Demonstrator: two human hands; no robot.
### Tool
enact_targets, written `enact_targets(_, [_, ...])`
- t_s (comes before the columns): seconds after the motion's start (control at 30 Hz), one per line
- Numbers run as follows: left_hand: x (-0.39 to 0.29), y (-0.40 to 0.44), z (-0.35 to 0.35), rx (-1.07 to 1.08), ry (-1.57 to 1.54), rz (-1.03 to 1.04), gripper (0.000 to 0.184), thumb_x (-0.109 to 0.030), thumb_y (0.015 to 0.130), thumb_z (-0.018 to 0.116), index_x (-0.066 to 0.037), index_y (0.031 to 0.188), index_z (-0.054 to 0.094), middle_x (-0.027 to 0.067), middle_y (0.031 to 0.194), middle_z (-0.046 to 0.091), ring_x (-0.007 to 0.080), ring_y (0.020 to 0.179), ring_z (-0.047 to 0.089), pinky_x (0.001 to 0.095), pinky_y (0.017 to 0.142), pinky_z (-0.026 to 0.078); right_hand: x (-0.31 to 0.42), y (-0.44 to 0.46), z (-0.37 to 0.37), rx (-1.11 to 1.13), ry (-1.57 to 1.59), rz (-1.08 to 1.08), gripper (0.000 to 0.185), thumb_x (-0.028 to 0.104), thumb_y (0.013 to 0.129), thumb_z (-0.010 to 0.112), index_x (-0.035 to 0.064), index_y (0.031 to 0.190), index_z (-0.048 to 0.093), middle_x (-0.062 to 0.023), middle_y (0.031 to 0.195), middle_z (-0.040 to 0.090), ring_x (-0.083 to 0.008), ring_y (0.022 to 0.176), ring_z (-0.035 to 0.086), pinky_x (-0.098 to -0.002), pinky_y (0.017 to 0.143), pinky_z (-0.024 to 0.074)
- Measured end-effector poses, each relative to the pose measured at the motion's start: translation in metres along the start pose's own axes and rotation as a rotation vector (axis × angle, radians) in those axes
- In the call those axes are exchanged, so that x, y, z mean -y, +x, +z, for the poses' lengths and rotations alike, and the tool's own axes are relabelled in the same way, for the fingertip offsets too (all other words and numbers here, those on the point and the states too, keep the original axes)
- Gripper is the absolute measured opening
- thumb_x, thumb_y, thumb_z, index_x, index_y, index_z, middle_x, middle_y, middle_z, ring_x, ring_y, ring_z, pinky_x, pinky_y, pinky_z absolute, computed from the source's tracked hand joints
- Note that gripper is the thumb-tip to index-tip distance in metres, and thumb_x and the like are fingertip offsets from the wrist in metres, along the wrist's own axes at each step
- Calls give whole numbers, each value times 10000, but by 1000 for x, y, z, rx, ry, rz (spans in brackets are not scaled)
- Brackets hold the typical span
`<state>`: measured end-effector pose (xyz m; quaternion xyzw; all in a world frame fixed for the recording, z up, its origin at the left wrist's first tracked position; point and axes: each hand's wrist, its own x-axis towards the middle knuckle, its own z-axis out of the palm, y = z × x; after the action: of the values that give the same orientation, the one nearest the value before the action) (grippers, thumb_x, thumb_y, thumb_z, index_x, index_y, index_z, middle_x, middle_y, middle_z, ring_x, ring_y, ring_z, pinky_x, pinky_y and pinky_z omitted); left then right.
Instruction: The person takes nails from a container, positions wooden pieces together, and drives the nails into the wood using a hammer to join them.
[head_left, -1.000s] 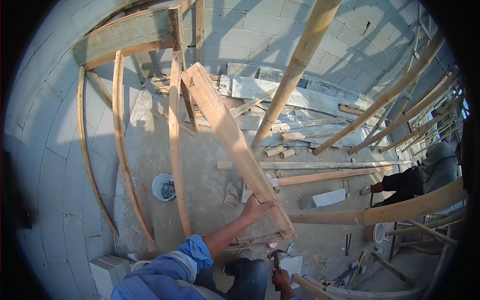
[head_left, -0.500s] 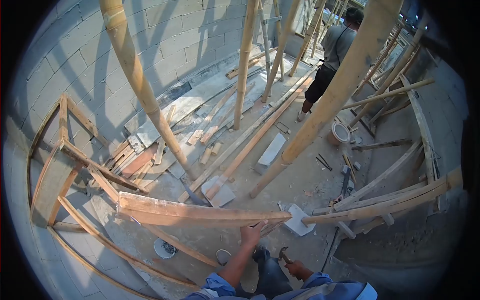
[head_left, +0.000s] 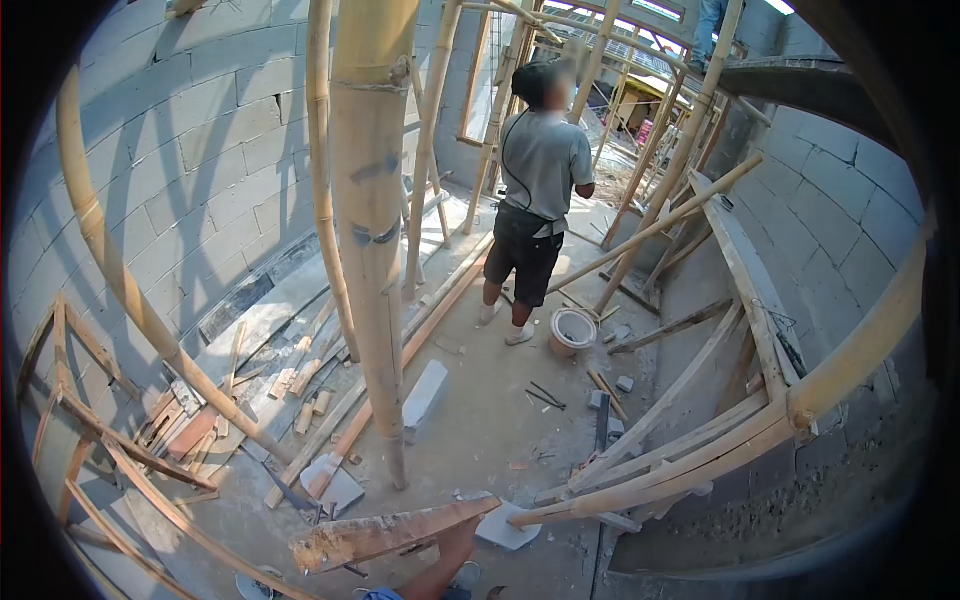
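Observation:
A rough wooden plank [head_left: 395, 535] slants across the bottom of the view, its broad end at the left and its narrower end up to the right. My left hand [head_left: 456, 546] is at the plank's underside, gripping it from below near the right end; the plank covers most of the fingers. Thin dark pieces like nails stick out near its left end. My right hand is below the lower edge of the view; only a small dark shape, which I cannot make out, shows there. A pale block [head_left: 508, 526] lies on the floor beside the plank's right end.
Bamboo poles [head_left: 372, 260] stand upright ahead. A person [head_left: 535, 180] stands beyond them, near a bucket [head_left: 573, 330]. Timber framing [head_left: 660, 445] runs along the right, and wooden frames [head_left: 130, 450] lean at the left. Scrap wood [head_left: 205, 420] litters the floor by the block wall [head_left: 200, 130].
My view has swung up and to the right. The plank now sits lower and appears more tilted. The hammer in my right hand has dropped out of clear sight. The person ahead has turned.

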<state>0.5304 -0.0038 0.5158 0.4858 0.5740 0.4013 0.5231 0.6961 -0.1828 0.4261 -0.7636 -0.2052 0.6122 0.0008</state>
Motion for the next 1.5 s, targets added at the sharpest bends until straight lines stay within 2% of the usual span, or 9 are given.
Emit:
enact_targets(0.23, [-47, 59, 98, 23, 98, 32, 484, -408, 870, 803, -31, 1167, 742, 167, 1198, 738, 343, 1185, 660, 437, 1053, 473, 110, -36, -117, -111, 92, -212, 547, 552, 908, 733, 13, 818, 702, -98, 703, 656, -214, 626, 655, -393, 584, 519])
enact_targets(0.57, [-83, 203, 197, -121, -15, 101, 512, -324, 856, 839, 38, 1183, 684, 190, 1171, 733, 304, 1118, 693, 408, 1009, 511, 182, -46, -188, -149, 201, -320, 539, 540, 913, 729, 10, 822, 701, -105, 701, 658, -214, 630, 662, -393, 582, 522])
enact_targets(0.67, [-88, 262, 226, -141, -32, 61, 579, -404, 871, 810, -9, 1273, 679, 213, 1299, 691, 347, 1242, 632, 439, 1086, 450, 209, -33, -215, -159, 216, -297, 536, 536, 914, 728, 9, 823, 700, -107, 701, 659, -214, 631, 664, -393, 582, 523])
enact_targets(0.87, [-139, 405, 228, -185, 1, -18, 539, -376, 885, 802, -1, 1248, 667, 206, 1243, 702, 342, 1212, 643, 436, 1050, 477, 273, -11, -257, -162, 227, -175, 531, 529, 918, 727, 7, 826, 699, -112, 700, 660, -214, 633, 668, -392, 580, 525])
enact_targets(0.97, [-127, 505, 232, -389, -32, 97, 543, -316, 863, 831, 9, 1258, 648, 194, 1221, 703, 321, 1176, 662, 428, 1034, 490, 321, -13, -284, -160, 227, -80, 528, 525, 919, 726, 6, 827, 698, -114, 699, 661, -214, 634, 670, -392, 580, 526])
enact_targets(1.07, [-174, 576, 207, -361, 31, -43, 548, -233, 844, 848, 21, 1276, 626, 183, 1239, 691, 299, 1175, 660, 423, 1041, 487, 356, -26, -314, -167, 219, 23, 525, 522, 921, 725, 5, 828, 698, -116, 698, 661, -214, 635, 672, -392, 579, 527])
enact_targets(1.17, [-212, 635, 197, -407, -19, 68, 598, -295, 817, 880, 44, 1247, 638, 204, 1192, 704, 332, 1146, 662, 425, 1038, 477, 393, -38, -355, -188, 192, 82, 523, 518, 922, 724, 4, 829, 697, -118, 698, 662, -214, 636, 674, -392, 579, 528])
enact_targets(1.27, [-215, 683, 191, -359, 50, 58, 556, -204, 835, 845, 18, 1292, 619, 168, 1260, 685, 286, 1189, 652, 411, 1035, 493, 409, 2, -389, -199, 241, 127, 498, 512, 922, 745, 27, 851, 652, -74, 677, 605, -196, 567, 610, -382, 534, 490])
enact_targets(1.5, [-271, 725, 174, -279, 149, -7, 543, -285, 844, 845, 29, 1247, 661, 184, 1212, 715, 308, 1142, 677, 413, 1000, 505, 526, 49, -467, -278, 235, -68, 476, 468, 942, 740, 16, 864, 612, -53, 666, 577, -177, 544, 584, -367, 506, 484])
